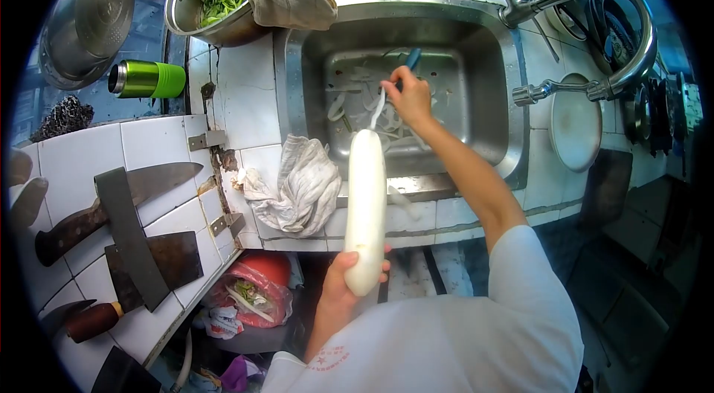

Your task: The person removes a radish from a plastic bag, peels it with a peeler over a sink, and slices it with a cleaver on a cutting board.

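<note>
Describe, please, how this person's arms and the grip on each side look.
The left grip and right grip are ungloved hands. The right forearm is bare below a short white sleeve. The white shirt carries a red star print, its lettering too small to read.

- one left hand;
- one right hand;
- one long white radish;
- one blue-handled tool;
- two cloths;
- one sink;
- one curved faucet;
- one metal pot;
- one green bottle;
- at least two knives

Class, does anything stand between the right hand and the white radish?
Only a thin strip of peel, running between the white radish's upper tip and the right hand, over the sink; nothing else visible.
</note>
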